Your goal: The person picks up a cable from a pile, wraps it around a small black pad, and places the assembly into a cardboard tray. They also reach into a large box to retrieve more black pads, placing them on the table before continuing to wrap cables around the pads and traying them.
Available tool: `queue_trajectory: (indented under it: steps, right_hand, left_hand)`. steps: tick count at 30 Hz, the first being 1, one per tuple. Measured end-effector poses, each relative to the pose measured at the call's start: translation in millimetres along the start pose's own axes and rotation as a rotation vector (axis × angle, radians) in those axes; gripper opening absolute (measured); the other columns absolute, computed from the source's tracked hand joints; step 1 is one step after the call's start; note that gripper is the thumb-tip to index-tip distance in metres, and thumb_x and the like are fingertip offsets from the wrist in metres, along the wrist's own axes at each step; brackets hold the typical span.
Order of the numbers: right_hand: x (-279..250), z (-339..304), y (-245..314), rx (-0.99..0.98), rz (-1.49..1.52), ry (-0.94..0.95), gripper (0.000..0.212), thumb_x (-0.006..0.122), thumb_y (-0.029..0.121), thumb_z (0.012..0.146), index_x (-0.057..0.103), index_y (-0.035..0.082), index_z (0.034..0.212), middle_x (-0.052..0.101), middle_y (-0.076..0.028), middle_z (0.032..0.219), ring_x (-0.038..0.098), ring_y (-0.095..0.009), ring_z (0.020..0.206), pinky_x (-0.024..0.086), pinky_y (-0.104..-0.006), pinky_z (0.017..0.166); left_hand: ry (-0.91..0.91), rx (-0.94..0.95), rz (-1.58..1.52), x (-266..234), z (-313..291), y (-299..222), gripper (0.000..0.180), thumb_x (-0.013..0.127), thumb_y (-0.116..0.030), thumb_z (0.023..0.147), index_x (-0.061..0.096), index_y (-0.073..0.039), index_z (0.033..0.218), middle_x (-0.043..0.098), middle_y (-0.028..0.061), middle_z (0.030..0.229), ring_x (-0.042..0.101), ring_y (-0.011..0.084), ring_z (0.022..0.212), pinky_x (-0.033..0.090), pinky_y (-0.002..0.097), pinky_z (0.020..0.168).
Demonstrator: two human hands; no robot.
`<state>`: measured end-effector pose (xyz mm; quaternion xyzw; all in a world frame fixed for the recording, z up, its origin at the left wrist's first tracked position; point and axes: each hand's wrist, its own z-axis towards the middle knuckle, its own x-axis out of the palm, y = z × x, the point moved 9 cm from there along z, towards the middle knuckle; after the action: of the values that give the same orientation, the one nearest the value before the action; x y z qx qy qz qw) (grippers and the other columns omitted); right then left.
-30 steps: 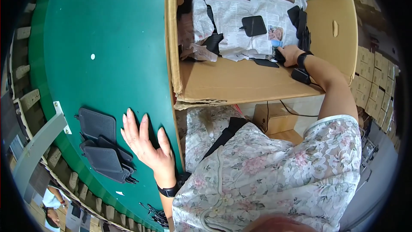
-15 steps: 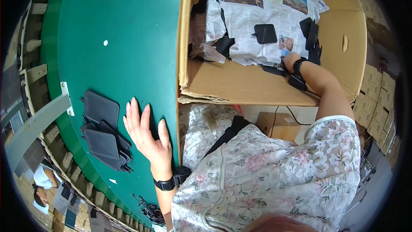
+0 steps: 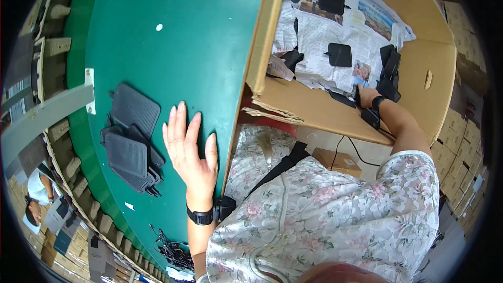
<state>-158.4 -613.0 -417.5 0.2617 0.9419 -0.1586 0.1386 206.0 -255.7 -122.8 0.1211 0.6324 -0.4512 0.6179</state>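
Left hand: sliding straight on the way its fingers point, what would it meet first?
Probably the small white spot on the green table, roughly ahead of the left hand; the fisheye bend leaves the exact line uncertain.

Left of the open brown cardboard box (image 3: 439, 76), the smooth green desk (image 3: 209, 47) offers a broad bare passage. Down and left of the box, the person's spread left hand (image 3: 192, 157) blocks the desk's edge; farther left, a pile of flat black plastic plates (image 3: 128, 152) obstructs. Inside the box, room opens above white printed newspaper (image 3: 314, 47); the right hand (image 3: 369, 97) and clustered black pieces (image 3: 390, 73) crowd its right end.
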Motion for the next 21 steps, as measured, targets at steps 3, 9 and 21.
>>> queue_trajectory:
  steps: [3,9,21]
  right_hand:
    - [34.0,41.2,-19.5,-0.004,0.031,-0.114,0.061,0.057,0.012,0.074,0.029,-0.007,0.124,0.061,-0.028,0.098,0.059,-0.039,0.096,0.048,-0.0442,0.078]
    - [45.1,68.2,-66.1,-0.118,0.138,-0.092,0.086,0.073,0.012,0.058,0.029,0.011,0.132,0.059,-0.026,0.104,0.058,-0.041,0.096,0.046,-0.0451,0.083]
    - [-197.1,-89.1,-22.3,-0.386,1.274,-0.486,0.067,0.071,0.011,0.066,0.047,0.01,0.129,0.053,-0.006,0.119,0.052,-0.02,0.105,0.045,-0.0327,0.086]
  left_hand:
    - [0.025,0.001,-0.008,4.7,3.0,-1.5,0.037,0.062,-0.011,0.079,0.055,-0.006,0.115,0.045,0.0136,0.134,0.039,0.0305,0.127,0.026,0.0479,0.106]
    - [-0.007,-0.054,-0.09,4.5,5.3,2.6,0.035,0.062,-0.01,0.079,0.056,-0.005,0.113,0.045,0.0133,0.134,0.04,0.0283,0.126,0.028,0.0464,0.105]
    - [-0.104,-0.006,-0.206,3.0,-2.2,5.5,0.031,0.058,-0.01,0.081,0.056,-0.002,0.111,0.043,0.0123,0.134,0.036,0.0257,0.128,0.026,0.0431,0.107]
